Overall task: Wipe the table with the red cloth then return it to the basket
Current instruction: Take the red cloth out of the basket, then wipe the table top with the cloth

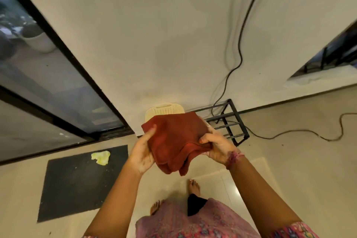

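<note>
Cream wall (154, 35) and pale tiled floor (299, 141) are seen from above, with a dark floor mat (77, 185) at the left. Red cloth (173, 141), folded and drooping, is held up in front of the person by both hands. It is gripped at its left edge by the left hand (144, 152) and pinched at a fold by the right hand (216, 146). A cream perforated basket (164, 111) is partly hidden behind the cloth, beside a black metal rack (229, 120). A crumpled yellow cloth (101, 157) lies on the mat.

Pink floral dress (193, 224), bare feet, pink wristband (232, 157).
</note>
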`<state>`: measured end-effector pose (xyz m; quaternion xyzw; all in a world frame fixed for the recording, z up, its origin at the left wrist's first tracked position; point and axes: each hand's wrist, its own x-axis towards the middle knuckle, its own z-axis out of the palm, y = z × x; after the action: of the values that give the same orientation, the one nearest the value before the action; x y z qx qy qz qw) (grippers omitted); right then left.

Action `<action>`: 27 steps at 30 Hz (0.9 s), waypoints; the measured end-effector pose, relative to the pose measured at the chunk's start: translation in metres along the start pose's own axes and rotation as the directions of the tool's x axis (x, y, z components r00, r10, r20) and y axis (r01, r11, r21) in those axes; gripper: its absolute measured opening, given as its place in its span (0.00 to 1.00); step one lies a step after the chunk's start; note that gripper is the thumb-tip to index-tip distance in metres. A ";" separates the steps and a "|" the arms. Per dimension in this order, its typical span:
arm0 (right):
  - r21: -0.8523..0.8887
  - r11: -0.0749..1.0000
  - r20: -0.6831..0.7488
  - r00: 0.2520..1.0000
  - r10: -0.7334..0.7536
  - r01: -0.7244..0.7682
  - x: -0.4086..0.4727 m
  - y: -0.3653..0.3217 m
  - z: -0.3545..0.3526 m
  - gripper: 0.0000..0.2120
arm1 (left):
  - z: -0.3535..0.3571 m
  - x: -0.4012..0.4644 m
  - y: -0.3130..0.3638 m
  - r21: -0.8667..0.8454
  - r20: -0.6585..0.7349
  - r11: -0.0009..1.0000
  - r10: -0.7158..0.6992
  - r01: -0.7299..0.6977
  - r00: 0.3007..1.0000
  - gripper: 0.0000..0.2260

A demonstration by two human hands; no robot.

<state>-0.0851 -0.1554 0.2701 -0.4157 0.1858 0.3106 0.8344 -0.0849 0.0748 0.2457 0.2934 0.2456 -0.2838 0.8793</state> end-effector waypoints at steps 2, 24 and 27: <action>-0.077 0.995 -0.066 0.995 -0.072 0.067 -0.011 0.005 0.000 0.36 | -0.001 -0.003 0.014 0.283 0.015 0.958 -0.045 0.039 0.999 0.31; -0.512 0.819 -0.759 0.309 -0.573 0.260 -0.232 0.204 -0.005 0.21 | 0.081 -0.029 -0.110 0.840 0.471 -0.144 -0.285 -0.524 0.835 0.46; -0.497 0.846 -0.830 0.177 -0.528 0.196 -0.273 0.243 0.002 0.20 | 0.086 -0.053 -0.149 0.611 0.628 -0.253 -0.423 -0.750 0.653 0.32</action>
<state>-0.4500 -0.1409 0.2858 -0.6596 0.4934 -0.1873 0.5352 -0.1957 -0.0621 0.2818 0.7543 -0.4854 -0.2868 0.3365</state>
